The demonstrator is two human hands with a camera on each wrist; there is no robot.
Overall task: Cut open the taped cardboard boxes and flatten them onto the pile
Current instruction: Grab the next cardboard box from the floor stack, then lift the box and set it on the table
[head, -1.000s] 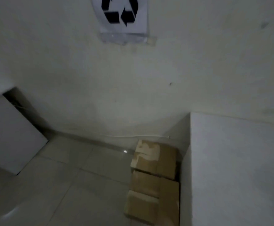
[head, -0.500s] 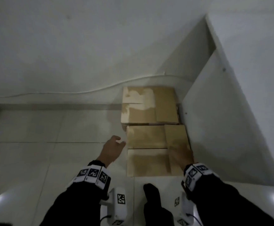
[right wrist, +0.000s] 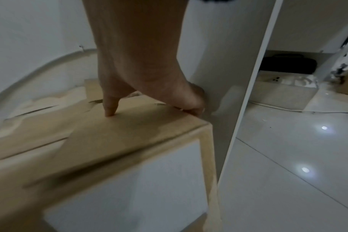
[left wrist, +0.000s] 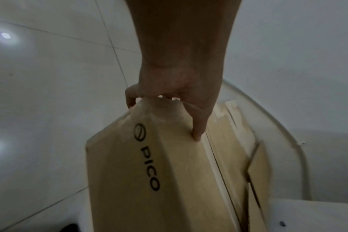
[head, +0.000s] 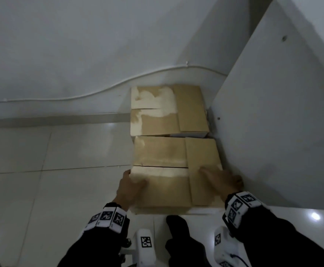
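Hands (head: 128, 189) grip box (head: 163, 187) edges.

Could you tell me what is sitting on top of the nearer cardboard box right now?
Only the hands: the left hand grips the nearer box at its left edge, thumb on top; the right hand holds its right edge. Its closed flaps hide whatever is inside.

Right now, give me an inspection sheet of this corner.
Surface: glossy tiled floor, light glare.
Job's things: near box and far box, both closed, in a row beside the white panel; no cutter seen.
Clutter: black bag beyond the panel.
Grippers: left hand grips the near box's left edge; right hand grips its right edge.
Cables: white cable along the wall.
Surroundings: white wall.
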